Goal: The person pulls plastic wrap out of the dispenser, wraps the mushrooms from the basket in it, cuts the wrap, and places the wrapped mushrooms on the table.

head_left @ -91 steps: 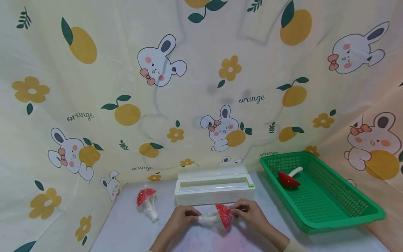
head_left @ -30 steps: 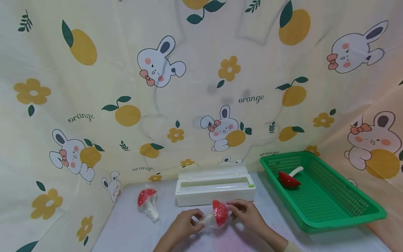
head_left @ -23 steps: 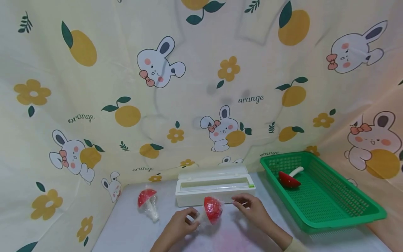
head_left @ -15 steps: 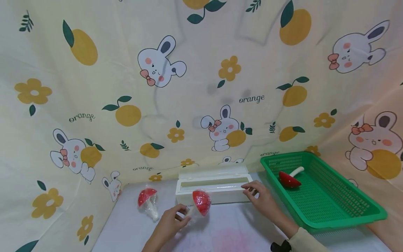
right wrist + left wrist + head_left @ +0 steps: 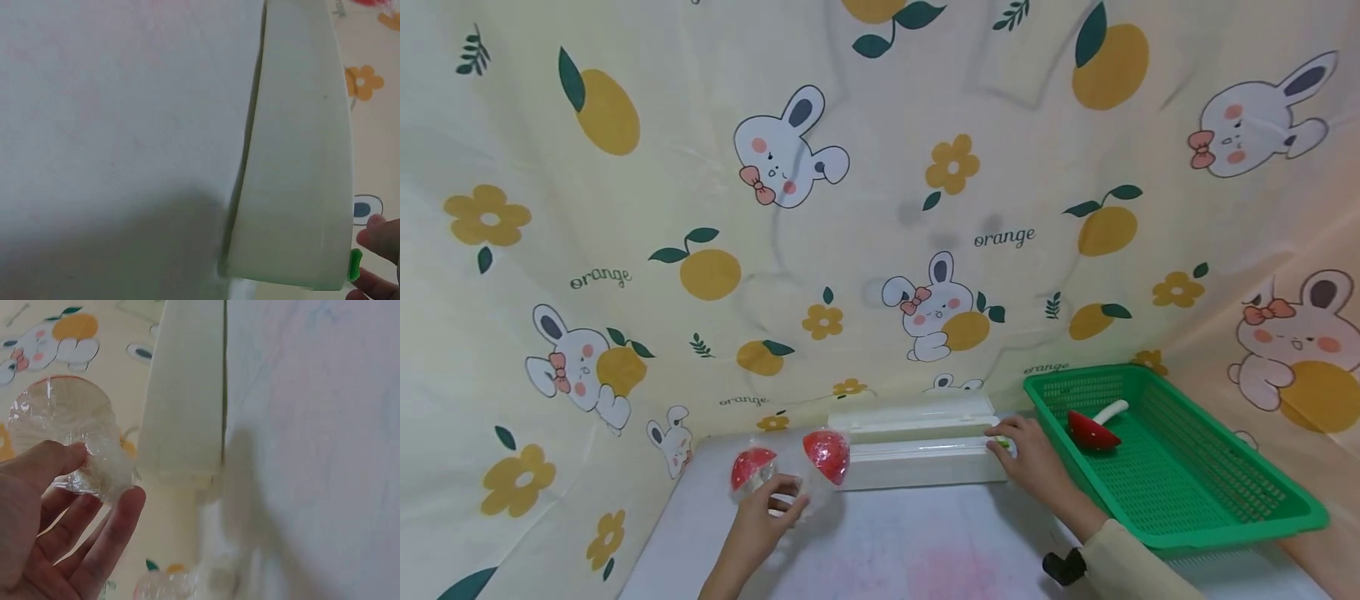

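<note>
In the head view my left hand (image 5: 762, 521) holds up a red-capped toy mushroom (image 5: 826, 455) wrapped in clear film, gripping it at the stem end. The left wrist view shows the thumb and fingertips on the crinkled film (image 5: 69, 419). A second film-wrapped toy mushroom (image 5: 751, 468) lies behind that hand, partly hidden. My right hand (image 5: 1033, 462) is at the right end of a white cling film dispenser (image 5: 917, 468), whose lid stands raised. Its thumb and fingers close around the green slider (image 5: 355, 265).
At the right stands a green plastic basket (image 5: 1232, 529), holding an unwrapped red toy mushroom (image 5: 1093, 431) with a white stem. Behind the white table (image 5: 880, 542) hangs a printed curtain (image 5: 865, 250). A black object (image 5: 1064, 568) is at the right sleeve.
The right hand has let go of the wrapped mushroom and moved up right to the dispenser's green slider. The left hand has carried the mushroom leftward and up, in front of the other wrapped one.
</note>
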`<action>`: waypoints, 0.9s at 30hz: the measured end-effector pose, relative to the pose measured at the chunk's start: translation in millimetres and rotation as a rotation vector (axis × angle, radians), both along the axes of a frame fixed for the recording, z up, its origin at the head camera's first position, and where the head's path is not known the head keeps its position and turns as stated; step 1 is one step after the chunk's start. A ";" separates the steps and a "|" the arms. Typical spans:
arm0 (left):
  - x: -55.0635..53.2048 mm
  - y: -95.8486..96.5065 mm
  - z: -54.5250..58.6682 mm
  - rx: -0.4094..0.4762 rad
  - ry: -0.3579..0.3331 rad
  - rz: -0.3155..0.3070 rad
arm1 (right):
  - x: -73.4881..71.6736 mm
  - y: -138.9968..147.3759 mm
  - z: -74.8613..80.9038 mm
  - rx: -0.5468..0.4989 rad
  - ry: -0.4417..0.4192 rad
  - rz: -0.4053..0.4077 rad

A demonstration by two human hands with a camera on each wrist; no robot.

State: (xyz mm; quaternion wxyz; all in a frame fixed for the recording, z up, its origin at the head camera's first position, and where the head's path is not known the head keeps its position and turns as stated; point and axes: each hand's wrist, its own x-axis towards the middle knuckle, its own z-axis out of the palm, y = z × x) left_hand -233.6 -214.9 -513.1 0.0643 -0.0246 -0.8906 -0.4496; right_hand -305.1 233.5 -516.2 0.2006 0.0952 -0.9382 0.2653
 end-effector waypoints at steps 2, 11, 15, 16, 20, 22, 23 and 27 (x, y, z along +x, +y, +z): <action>0.4 -6.6 4.0 0.005 -0.017 0.049 | -1.7 -0.5 0.4 0.023 -0.011 -0.010; -0.7 -42.0 5.5 0.010 0.005 0.226 | -8.7 -3.1 1.8 0.093 -0.094 -0.021; -0.8 -60.7 3.3 0.023 0.047 0.283 | -8.9 -3.7 5.2 0.092 -0.120 -0.014; -0.6 -65.6 2.9 0.023 0.063 0.293 | -8.8 -3.6 6.7 0.087 -0.122 -0.010; -0.2 -82.2 2.7 0.008 0.090 0.349 | -8.5 -2.9 11.6 0.038 -0.150 -0.008; -0.8 -89.0 2.7 -0.005 0.082 0.382 | -8.9 -2.5 12.3 0.008 -0.169 -0.017; -1.0 -91.8 2.6 -0.011 0.070 0.404 | -9.2 -2.4 12.1 -0.004 -0.177 -0.024; -3.3 -102.1 -0.2 -0.017 0.030 0.492 | -11.4 -2.1 10.2 -0.040 -0.193 -0.032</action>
